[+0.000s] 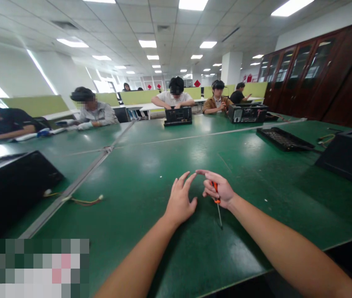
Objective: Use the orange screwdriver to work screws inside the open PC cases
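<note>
My right hand (221,189) is closed round the red and black handle of a screwdriver (218,205), its index finger stretched out to the left. The thin shaft points down toward the green tabletop (138,178); I cannot tell whether the tip touches it. Close by on the left is my left hand (180,200), with fingers spread and nothing held. The index fingertips of both hands come very near each other, perhaps touching.
A black case (14,186) stands at the left, with a thin cable (85,202) beside it. At the right are another dark case (349,153) and a black keyboard-like tray (284,138). Across the table, people work at an open computer case (247,114) and a black unit (178,116).
</note>
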{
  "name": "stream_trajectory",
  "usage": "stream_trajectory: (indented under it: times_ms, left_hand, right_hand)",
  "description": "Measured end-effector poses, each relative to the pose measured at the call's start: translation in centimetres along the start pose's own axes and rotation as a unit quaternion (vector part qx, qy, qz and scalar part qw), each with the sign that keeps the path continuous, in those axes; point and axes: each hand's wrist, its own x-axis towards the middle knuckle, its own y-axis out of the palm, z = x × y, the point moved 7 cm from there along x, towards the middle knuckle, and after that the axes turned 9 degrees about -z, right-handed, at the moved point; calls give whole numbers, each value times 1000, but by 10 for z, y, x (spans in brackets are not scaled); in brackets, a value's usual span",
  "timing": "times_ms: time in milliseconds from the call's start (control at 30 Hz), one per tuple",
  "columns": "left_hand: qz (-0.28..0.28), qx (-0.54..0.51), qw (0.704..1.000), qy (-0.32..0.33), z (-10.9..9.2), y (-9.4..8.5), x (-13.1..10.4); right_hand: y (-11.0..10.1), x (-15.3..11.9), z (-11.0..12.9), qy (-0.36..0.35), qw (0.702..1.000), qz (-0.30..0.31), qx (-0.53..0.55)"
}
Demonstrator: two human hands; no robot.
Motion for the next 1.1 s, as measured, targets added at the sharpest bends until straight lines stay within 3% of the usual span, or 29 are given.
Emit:
stream_trajectory:
  times_ms: [133,200,400,667,1100]
  left_hand:
    - [-8,-59,997,-39,10,-4,2]
    - [11,-87,995,-45,12,-2,3]
    - [63,-98,993,-32,8,8,2]
    - [73,-102,992,-29,8,13,2]
    - [95,-111,989,-38,13,18,0]
  right_hand:
    - [-3,-16,41,-156,986,-55,17]
    - [1,-23,51,-195,979,-56,-10]
    - [15,-22,37,-128,989,-19,-66]
    - [28,-29,36,-84,995,9,-56]
    - [28,-28,33,-48,998,23,-23]
